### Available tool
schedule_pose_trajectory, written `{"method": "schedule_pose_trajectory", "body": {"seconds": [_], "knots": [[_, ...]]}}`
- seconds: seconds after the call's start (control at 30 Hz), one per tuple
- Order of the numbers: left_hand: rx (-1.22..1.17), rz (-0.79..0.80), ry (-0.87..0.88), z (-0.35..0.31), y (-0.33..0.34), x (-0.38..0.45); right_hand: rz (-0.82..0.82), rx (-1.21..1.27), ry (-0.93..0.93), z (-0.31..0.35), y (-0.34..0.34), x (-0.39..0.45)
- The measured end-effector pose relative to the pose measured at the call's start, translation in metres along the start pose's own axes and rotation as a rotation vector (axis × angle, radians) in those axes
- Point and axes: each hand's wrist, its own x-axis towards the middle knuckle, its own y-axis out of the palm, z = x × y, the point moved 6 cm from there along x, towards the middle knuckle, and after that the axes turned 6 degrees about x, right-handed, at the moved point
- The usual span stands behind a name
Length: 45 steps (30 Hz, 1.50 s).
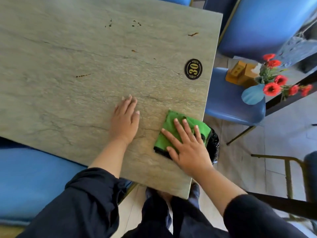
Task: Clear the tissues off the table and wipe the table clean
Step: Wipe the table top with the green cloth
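Note:
A grey-green stone-patterned table [68, 57] fills most of the view. Brown stains [109, 24] and streaks [83, 75] mark its far and middle parts. My right hand [187, 145] lies flat with spread fingers on a folded green cloth [169, 133] near the table's right edge. Flat on the bare tabletop to the left of the cloth rests my left hand [125, 121], fingers straight. No tissues show on the table.
A black oval number plate "30" [193, 69] sits near the right edge. A black-bagged bin [213, 145] stands below that edge. Blue chairs [229, 107] surround the table; one seat carries a wooden tissue box [240, 74] and a blue vase of red flowers [253, 94].

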Motion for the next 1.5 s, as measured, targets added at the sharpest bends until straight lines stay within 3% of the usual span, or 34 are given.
{"method": "schedule_pose_trajectory", "body": {"seconds": [0.1, 0.17, 0.27, 0.43, 0.6, 0.7, 0.83, 0.93, 1.0, 1.17, 1.27, 1.43, 1.5], "knots": [[0.067, -0.006, 0.005, -0.005, 0.004, -0.006, 0.036, 0.004, 0.154, -0.010, -0.005, 0.040], [-0.032, -0.018, -0.001, -0.006, 0.000, -0.005, 0.053, 0.019, 0.149, 0.013, -0.003, 0.046], [-0.162, -0.027, -0.017, -0.004, -0.005, -0.004, 0.080, 0.036, -0.100, 0.071, 0.009, 0.007], [0.075, -0.018, 0.038, -0.005, 0.000, -0.014, 0.062, 0.054, -0.342, 0.060, 0.015, -0.062], [0.068, -0.012, 0.022, -0.007, 0.000, -0.024, 0.041, 0.048, -0.057, 0.020, 0.007, -0.031], [-0.039, -0.006, 0.035, -0.001, -0.010, -0.018, 0.062, 0.058, 0.089, 0.036, 0.005, 0.006], [0.100, -0.061, 0.043, 0.037, -0.025, -0.001, 0.090, 0.072, -0.226, 0.097, 0.013, 0.006], [0.193, 0.017, -0.051, 0.064, -0.028, 0.011, 0.116, 0.023, -0.455, 0.098, 0.018, 0.003], [0.217, 0.034, -0.040, 0.069, -0.027, 0.014, 0.094, -0.006, -0.375, 0.080, 0.013, 0.030], [0.214, -0.077, -0.056, 0.072, -0.029, 0.016, 0.053, 0.029, 0.078, 0.045, -0.004, 0.138], [0.195, -0.100, -0.099, 0.080, -0.030, 0.031, 0.086, 0.043, 0.170, 0.061, -0.008, 0.188], [0.180, -0.126, -0.143, 0.082, -0.028, 0.062, 0.085, 0.019, -0.259, 0.099, 0.000, 0.154], [0.182, -0.127, -0.144, 0.081, -0.027, 0.069, 0.075, 0.008, -0.277, 0.074, -0.003, 0.143]]}}
